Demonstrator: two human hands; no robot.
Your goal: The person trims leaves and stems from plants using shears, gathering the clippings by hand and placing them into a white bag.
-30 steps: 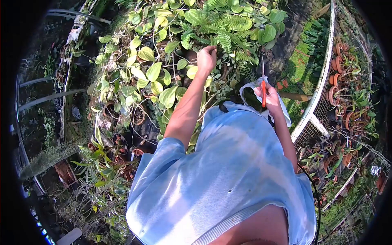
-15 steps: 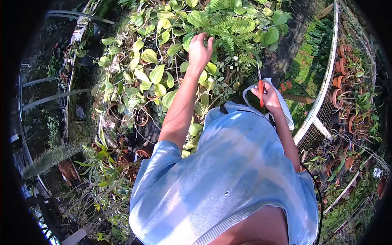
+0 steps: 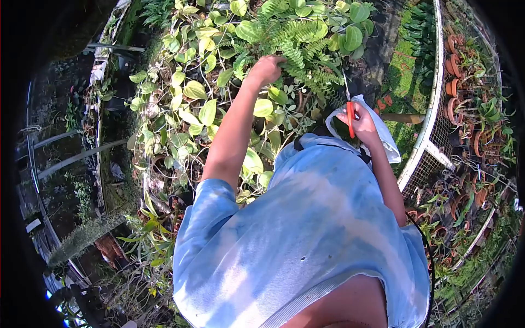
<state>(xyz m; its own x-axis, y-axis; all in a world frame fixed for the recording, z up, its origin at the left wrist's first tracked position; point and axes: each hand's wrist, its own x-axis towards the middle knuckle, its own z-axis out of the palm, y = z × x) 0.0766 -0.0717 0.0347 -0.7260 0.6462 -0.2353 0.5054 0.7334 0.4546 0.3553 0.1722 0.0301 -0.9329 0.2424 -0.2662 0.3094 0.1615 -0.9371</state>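
Observation:
My left hand reaches into the foliage, its fingers curled at the left edge of the green fern; whether it pinches a frond cannot be made out. In my right hand are scissors with red handles, their blades pointing up toward the fern's lower right side. A white plastic bag hangs at my right hand, beside my shirt. Broad-leaved vines spread around and below my left hand.
A curved white rail with wire mesh runs down the right side. Beyond it stand terracotta pots. A brown pole lies right of the bag. Metal bars cross the dark left side.
My left hand has moved slightly down relative to the fern, and its raised fingers have folded toward the fronds. The scissors remain in my right hand. The whole view has shifted a little.

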